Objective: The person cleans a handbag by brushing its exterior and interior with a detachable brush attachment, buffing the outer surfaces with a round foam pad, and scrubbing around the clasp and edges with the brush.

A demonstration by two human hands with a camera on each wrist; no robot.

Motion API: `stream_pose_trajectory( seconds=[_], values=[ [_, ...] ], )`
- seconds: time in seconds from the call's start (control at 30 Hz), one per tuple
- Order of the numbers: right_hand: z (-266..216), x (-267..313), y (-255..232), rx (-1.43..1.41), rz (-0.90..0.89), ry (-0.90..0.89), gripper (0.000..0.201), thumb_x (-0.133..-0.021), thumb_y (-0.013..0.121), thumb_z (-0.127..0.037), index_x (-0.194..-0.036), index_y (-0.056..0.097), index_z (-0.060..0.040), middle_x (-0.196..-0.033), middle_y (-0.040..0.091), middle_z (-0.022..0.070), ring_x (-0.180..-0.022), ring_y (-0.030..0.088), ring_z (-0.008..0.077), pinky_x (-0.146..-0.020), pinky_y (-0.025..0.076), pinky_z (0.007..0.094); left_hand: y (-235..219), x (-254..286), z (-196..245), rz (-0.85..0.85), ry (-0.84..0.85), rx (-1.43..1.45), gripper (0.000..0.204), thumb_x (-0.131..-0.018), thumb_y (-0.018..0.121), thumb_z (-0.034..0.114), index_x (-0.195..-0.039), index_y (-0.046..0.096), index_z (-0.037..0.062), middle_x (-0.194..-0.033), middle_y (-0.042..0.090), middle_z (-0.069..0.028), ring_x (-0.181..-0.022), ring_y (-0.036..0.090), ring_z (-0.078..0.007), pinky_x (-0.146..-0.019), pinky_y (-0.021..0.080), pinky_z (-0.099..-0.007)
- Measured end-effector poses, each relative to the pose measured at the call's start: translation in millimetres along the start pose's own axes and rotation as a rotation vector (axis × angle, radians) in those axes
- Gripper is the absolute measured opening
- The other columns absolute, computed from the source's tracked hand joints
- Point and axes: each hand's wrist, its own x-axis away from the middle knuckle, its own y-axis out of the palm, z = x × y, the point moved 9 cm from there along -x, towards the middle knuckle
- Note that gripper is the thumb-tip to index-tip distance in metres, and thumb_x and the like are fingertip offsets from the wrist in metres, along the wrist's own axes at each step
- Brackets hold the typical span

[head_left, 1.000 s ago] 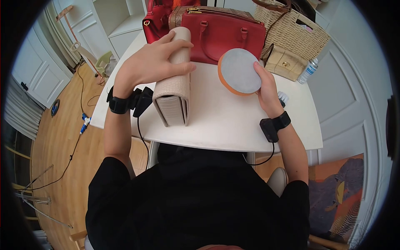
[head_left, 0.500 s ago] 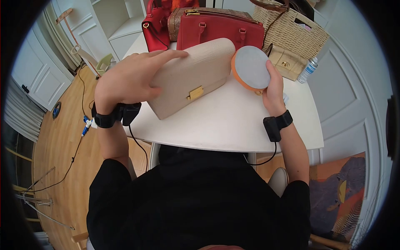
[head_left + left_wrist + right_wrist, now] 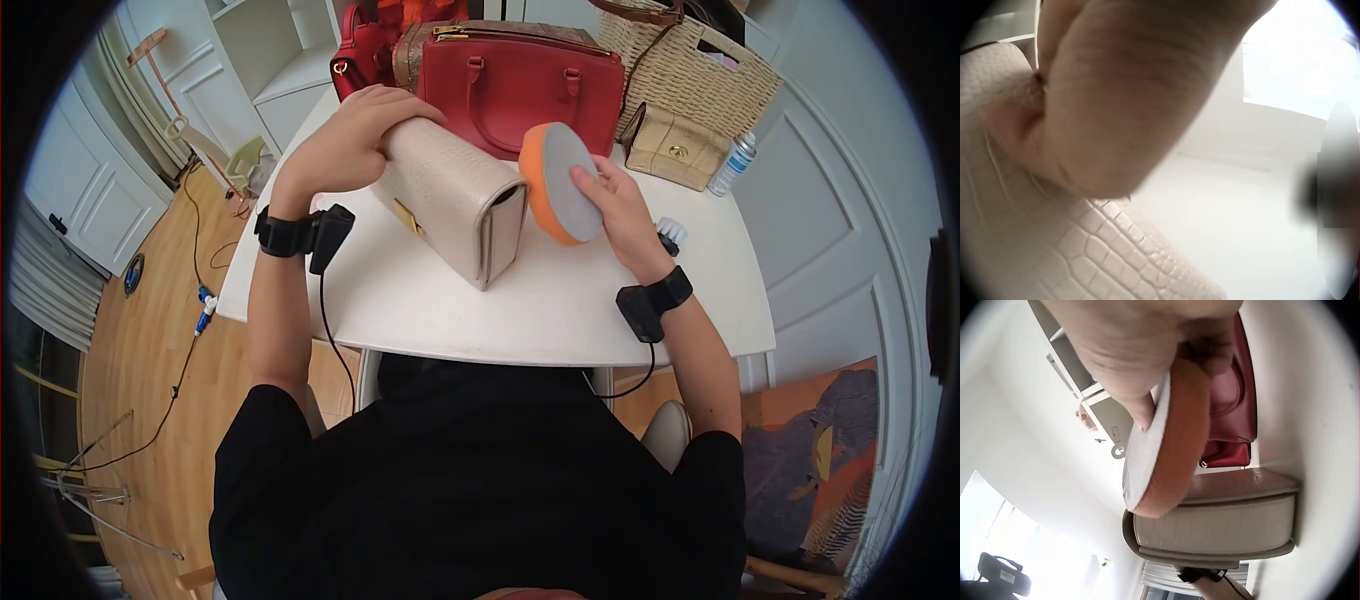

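A beige crocodile-textured handbag [image 3: 450, 185] stands on the white table [image 3: 400, 325], its side end turned toward the front right and its gold clasp [image 3: 408, 218] facing front left. My left hand [image 3: 345, 140] grips its far left top edge, fingers over the top. In the left wrist view, the thumb lies against the scaled leather [image 3: 1104, 244]. My right hand [image 3: 625, 215] holds a round orange polishing pad [image 3: 545, 185] with a grey backing, thumb on the backing. The pad's orange face is toward the handbag, close beside its right end. In the right wrist view, the pad [image 3: 1182, 444] overlaps the handbag [image 3: 1216, 528].
Behind stand a large red handbag [image 3: 520, 100], a smaller red bag [image 3: 362, 72] and a woven straw bag [image 3: 690, 80]. A gold clutch [image 3: 670, 145] and a spray can [image 3: 735, 165] are at the back right. A white-bristled brush [image 3: 672, 233] lies beyond my right wrist.
My left hand has turned the handbag, first swinging its clasp side to the front, then bringing its side end forward to the right. The pad has shifted left and tilted, showing more orange.
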Motion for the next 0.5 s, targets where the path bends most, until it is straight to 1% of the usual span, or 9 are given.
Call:
stream_pose_trajectory(
  seconds=[0.03,0.1,0.13,0.2,0.23,0.3,0.33,0.4,0.5],
  values=[
    [-1,1,1,0.000,0.000,-0.001,0.054,-0.101,0.071,-0.035,-0.135,0.057,0.0036,-0.124,0.069,0.0111,-0.114,0.064,0.0128,-0.099,0.049,0.0280,-1,0,-3,0.000,0.001,-0.001,0.063,-0.068,0.051,-0.016,-0.125,0.065,0.0070,-0.125,0.065,-0.0102,-0.121,0.056,-0.0340,-0.107,0.042,-0.0425],
    [5,3,7,0.069,-0.067,0.094,0.054,-0.100,0.072,-0.036,-0.134,0.059,0.0038,-0.124,0.070,0.0113,-0.113,0.065,0.0124,-0.099,0.049,0.0284,-4,0,-3,0.023,0.055,0.228,0.043,-0.083,0.051,-0.002,-0.122,0.067,0.0054,-0.125,0.065,-0.0095,-0.120,0.056,-0.0314,-0.110,0.039,-0.0413],
    [6,4,7,0.071,-0.069,0.096,0.054,-0.100,0.072,-0.036,-0.134,0.059,0.0038,-0.124,0.070,0.0113,-0.113,0.065,0.0124,-0.099,0.049,0.0284,-1,0,-5,0.025,0.054,0.230,0.043,-0.083,0.051,-0.002,-0.122,0.067,0.0054,-0.125,0.065,-0.0095,-0.120,0.056,-0.0314,-0.110,0.039,-0.0413],
    [6,2,0,0.070,0.008,0.084,0.056,-0.099,0.072,-0.036,-0.135,0.058,0.0042,-0.126,0.069,0.0115,-0.112,0.066,0.0133,-0.100,0.049,0.0289,-3,-2,-14,0.100,-0.013,0.314,0.037,-0.092,0.049,0.024,-0.115,0.074,0.0091,-0.118,0.071,-0.0100,-0.113,0.059,-0.0306,-0.104,0.043,-0.0413],
    [4,3,2,0.071,0.005,0.085,0.056,-0.099,0.072,-0.036,-0.135,0.058,0.0042,-0.126,0.069,0.0115,-0.112,0.066,0.0133,-0.100,0.049,0.0289,-2,-2,-14,0.103,-0.016,0.314,0.037,-0.092,0.049,0.024,-0.115,0.074,0.0091,-0.118,0.071,-0.0100,-0.113,0.059,-0.0306,-0.104,0.043,-0.0413],
    [-7,7,0,-0.133,0.097,0.060,0.056,-0.099,0.072,-0.037,-0.135,0.058,0.0032,-0.127,0.068,0.0119,-0.111,0.067,0.0148,-0.101,0.051,0.0309,1,-6,-18,0.118,-0.139,0.216,0.033,-0.099,0.048,0.024,-0.103,0.074,0.0030,-0.108,0.072,-0.0090,-0.107,0.063,-0.0273,-0.101,0.045,-0.0401],
    [-6,9,-4,-0.130,0.094,0.064,0.056,-0.099,0.072,-0.037,-0.135,0.058,0.0032,-0.127,0.068,0.0119,-0.111,0.067,0.0148,-0.101,0.051,0.0309,6,-8,-15,0.120,-0.143,0.219,0.033,-0.099,0.048,0.024,-0.103,0.074,0.0030,-0.108,0.072,-0.0090,-0.107,0.063,-0.0273,-0.101,0.045,-0.0401],
    [-5,10,-4,-0.330,-0.023,0.067,0.055,-0.098,0.074,-0.034,-0.136,0.057,0.0029,-0.128,0.067,0.0122,-0.112,0.068,0.0164,-0.102,0.052,0.0339,2,-7,-18,0.286,-0.212,0.061,0.034,-0.098,0.049,0.025,-0.094,0.075,0.0026,-0.096,0.072,-0.0100,-0.097,0.066,-0.0266,-0.096,0.047,-0.0400],
    [-8,14,4,-0.202,-0.121,-0.022,0.054,-0.093,0.079,-0.032,-0.131,0.061,0.0010,-0.122,0.069,0.0094,-0.109,0.067,0.0159,-0.098,0.053,0.0340,3,-8,-20,0.342,-0.217,0.055,0.034,-0.097,0.050,0.025,-0.091,0.075,0.0029,-0.092,0.072,-0.0118,-0.094,0.066,-0.0276,-0.094,0.048,-0.0393]
  ],
)
